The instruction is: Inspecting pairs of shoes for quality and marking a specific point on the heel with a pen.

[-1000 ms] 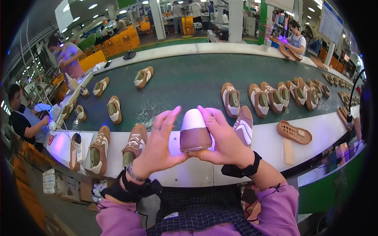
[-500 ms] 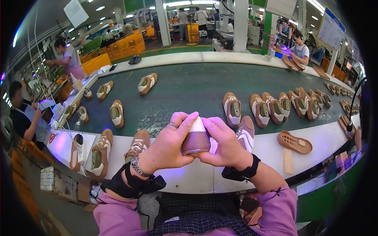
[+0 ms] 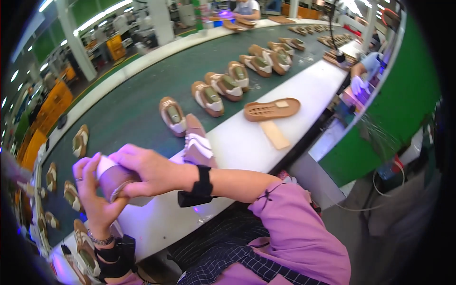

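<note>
Both hands hold a brown and white shoe [image 3: 118, 179], gripped at one rounded end, out over the white ledge on the left. My left hand [image 3: 91, 190] wraps its near left side, fingers bent over the white part. My right hand [image 3: 147, 172] presses from the other side, with its thumb along the lower edge. The rest of this shoe is hidden by the hands. Just beyond my right wrist stands a brown and white shoe [image 3: 197, 142]. Farther right on the ledge lie a tan shoe sole [image 3: 280, 113] and a flat tan strip [image 3: 274, 135].
A green conveyor belt [image 3: 128, 97] runs beyond the white ledge [image 3: 232, 142], carrying several shoes [image 3: 223, 85]. More shoes [image 3: 85, 247] stand by my left wrist. At right is a green panel [image 3: 403, 114], with a co-worker's gloved hand [image 3: 359, 85] behind it. Another person [image 3: 247, 9] works across the belt.
The view has swung to the right, so the hands and held shoe now appear at the left. More of the right side, with the green panel, shows. Both hands keep their grip.
</note>
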Motion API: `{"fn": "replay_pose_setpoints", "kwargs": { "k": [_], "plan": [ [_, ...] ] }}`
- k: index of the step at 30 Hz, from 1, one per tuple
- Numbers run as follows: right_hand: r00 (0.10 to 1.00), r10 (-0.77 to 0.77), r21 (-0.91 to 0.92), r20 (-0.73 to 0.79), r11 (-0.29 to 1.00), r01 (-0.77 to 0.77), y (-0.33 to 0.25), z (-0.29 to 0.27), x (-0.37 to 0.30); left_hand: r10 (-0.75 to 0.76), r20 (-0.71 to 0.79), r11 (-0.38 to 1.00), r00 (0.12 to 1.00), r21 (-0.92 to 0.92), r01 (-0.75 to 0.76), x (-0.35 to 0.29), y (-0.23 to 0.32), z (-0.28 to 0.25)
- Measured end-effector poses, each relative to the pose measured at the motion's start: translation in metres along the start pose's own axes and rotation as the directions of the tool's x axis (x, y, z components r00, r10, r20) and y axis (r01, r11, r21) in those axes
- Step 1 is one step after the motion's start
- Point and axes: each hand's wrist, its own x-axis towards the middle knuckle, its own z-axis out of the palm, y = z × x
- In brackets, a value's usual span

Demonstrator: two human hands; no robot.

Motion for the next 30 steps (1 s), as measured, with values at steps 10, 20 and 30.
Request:
{"fn": "replay_pose_setpoints", "kwargs": {
  "k": [10,20,30],
  "plan": [
    [0.824,0.392,-0.516,-0.409,0.646,-0.563,0.004,-0.117,-0.126,-0.157,-0.158,0.951,0.975,-0.29,0.106,-0.005,-0.042,0.036],
    [0.679,0.605,-0.865,-0.416,-0.032,-0.501,0.039,-0.207,-0.227,0.032,-0.127,0.986,0.991,0.168,-0.01,0.021,-0.014,0.039],
    [0.47,0.765,-0.48,-0.44,0.242,-0.843,-0.004,-0.212,-0.175,0.119,0.161,0.963,0.98,-0.257,-0.075,-0.002,-0.002,0.013]
  ]
}}
